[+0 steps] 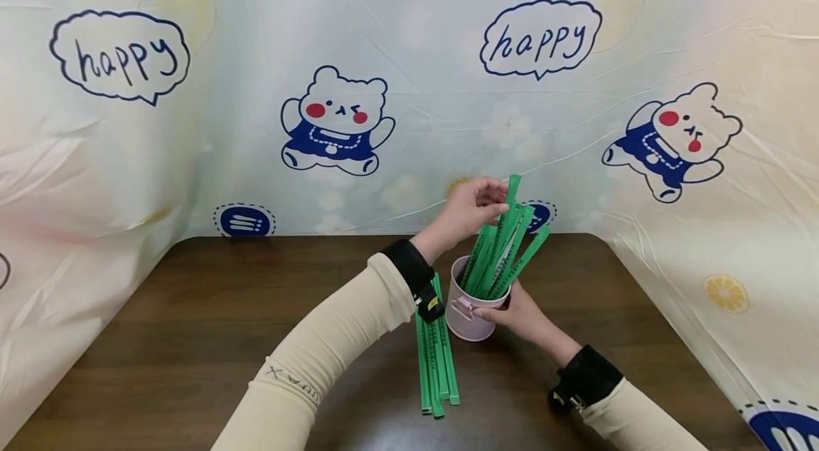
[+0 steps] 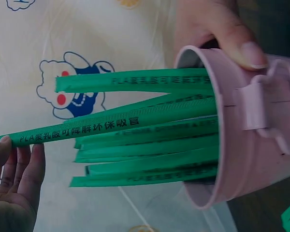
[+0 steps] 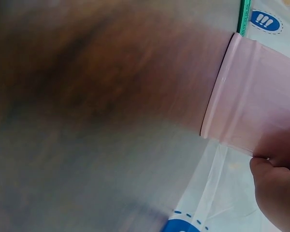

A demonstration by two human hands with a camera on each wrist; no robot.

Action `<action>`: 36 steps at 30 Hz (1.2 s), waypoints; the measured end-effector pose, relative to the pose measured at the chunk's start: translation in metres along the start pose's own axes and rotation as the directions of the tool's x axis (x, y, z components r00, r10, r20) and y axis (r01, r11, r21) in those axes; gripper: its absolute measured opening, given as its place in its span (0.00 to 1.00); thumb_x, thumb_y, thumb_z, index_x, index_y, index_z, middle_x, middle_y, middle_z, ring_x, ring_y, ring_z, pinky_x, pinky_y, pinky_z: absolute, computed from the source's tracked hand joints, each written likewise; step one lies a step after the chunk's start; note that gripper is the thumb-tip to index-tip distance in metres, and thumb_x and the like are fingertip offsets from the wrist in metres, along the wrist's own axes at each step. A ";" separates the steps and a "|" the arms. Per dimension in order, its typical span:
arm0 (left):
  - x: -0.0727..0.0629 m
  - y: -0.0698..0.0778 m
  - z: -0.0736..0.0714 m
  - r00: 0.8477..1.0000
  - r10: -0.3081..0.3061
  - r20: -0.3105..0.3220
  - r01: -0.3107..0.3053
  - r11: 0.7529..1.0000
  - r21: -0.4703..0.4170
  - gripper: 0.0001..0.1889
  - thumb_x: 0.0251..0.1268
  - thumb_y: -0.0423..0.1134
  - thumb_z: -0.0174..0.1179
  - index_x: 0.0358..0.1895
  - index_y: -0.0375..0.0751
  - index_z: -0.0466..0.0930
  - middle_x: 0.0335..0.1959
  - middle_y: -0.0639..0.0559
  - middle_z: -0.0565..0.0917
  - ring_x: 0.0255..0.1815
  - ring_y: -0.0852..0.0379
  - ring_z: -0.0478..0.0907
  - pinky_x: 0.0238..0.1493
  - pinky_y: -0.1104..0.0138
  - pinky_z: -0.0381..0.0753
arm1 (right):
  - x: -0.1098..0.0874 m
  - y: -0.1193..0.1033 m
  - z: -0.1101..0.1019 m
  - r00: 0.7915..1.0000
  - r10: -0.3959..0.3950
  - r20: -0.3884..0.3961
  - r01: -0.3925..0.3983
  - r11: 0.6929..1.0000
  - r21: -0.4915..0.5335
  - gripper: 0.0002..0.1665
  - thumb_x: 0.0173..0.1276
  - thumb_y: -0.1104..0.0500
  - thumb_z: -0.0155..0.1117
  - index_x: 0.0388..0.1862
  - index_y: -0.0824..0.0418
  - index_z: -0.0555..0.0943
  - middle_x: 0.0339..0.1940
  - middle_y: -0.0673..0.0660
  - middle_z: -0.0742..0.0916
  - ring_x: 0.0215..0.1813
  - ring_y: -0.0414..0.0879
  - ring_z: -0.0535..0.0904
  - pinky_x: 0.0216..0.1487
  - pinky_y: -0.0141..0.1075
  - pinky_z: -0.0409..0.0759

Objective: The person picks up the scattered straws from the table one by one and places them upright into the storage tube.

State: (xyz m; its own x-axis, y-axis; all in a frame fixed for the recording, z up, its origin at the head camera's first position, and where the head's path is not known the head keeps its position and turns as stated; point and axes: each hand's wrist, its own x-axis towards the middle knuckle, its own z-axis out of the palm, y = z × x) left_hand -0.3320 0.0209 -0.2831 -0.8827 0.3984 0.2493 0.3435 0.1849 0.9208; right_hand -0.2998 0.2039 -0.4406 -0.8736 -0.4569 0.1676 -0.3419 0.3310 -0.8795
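Observation:
My left hand pinches the upper end of one green paper-wrapped straw, which leans out of a small pink bucket. In the left wrist view, thumb and fingertips of the left hand hold this straw along its printed wrapper, and its other end goes inside the rim. Several more wrapped straws stick out of the bucket. Around the bucket's side, my right hand grips with the thumb near the handle. The right wrist view shows the bucket wall and part of that hand.
On the dark wooden table, several green wrapped straws lie in a loose bunch left of the bucket, partly under my left wrist. A pale curtain printed with bears stands behind the table and along its sides.

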 end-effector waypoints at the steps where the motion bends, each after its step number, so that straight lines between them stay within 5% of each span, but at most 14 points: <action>1: 0.000 -0.003 0.001 1.000 0.002 0.004 -0.002 1.000 0.002 0.18 0.76 0.28 0.56 0.65 0.31 0.74 0.56 0.32 0.82 0.58 0.39 0.81 0.57 0.53 0.87 | 0.000 0.000 0.000 1.000 0.002 0.000 -0.002 1.000 -0.001 0.54 0.65 0.59 0.74 0.79 0.68 0.49 0.72 0.73 0.71 0.70 0.67 0.73 0.69 0.55 0.78; 13: -0.006 -0.031 0.018 0.998 0.019 0.061 -0.025 0.995 0.100 0.17 0.74 0.28 0.59 0.62 0.30 0.77 0.54 0.32 0.83 0.52 0.39 0.83 0.43 0.70 0.86 | 0.000 0.002 0.002 1.000 0.002 -0.019 -0.002 1.000 0.001 0.53 0.65 0.62 0.74 0.78 0.70 0.50 0.70 0.74 0.72 0.69 0.67 0.73 0.60 0.26 0.77; 20: -0.008 -0.041 0.022 0.994 -0.017 0.105 0.004 0.992 0.125 0.16 0.74 0.29 0.58 0.62 0.30 0.77 0.54 0.33 0.84 0.51 0.42 0.84 0.43 0.68 0.86 | 0.001 0.003 0.001 1.000 -0.014 -0.011 0.014 1.000 -0.004 0.55 0.65 0.61 0.74 0.79 0.69 0.49 0.71 0.74 0.72 0.69 0.67 0.73 0.62 0.27 0.77; 28: -0.014 -0.046 0.021 0.994 -0.071 0.087 0.062 0.992 0.106 0.18 0.76 0.31 0.57 0.65 0.34 0.76 0.57 0.35 0.83 0.55 0.43 0.83 0.48 0.66 0.87 | 0.001 0.001 0.002 1.000 0.008 0.003 -0.008 1.000 -0.003 0.50 0.66 0.60 0.73 0.77 0.71 0.54 0.68 0.74 0.75 0.66 0.65 0.76 0.58 0.26 0.79; 36: -0.015 -0.027 -0.009 0.998 -0.035 0.046 0.026 0.985 0.168 0.22 0.76 0.35 0.59 0.70 0.39 0.74 0.61 0.39 0.83 0.62 0.43 0.81 0.60 0.61 0.83 | 0.002 0.000 0.002 1.000 -0.002 -0.009 0.002 1.000 -0.026 0.52 0.65 0.62 0.74 0.77 0.70 0.52 0.70 0.74 0.73 0.67 0.65 0.75 0.64 0.44 0.81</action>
State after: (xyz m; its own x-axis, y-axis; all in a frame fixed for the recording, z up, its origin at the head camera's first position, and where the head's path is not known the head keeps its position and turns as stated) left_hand -0.3309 0.0016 -0.3084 -0.8783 0.4328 0.2032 0.3690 0.3435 0.8637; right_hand -0.3005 0.2014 -0.4412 -0.8759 -0.4504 0.1732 -0.3523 0.3516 -0.8673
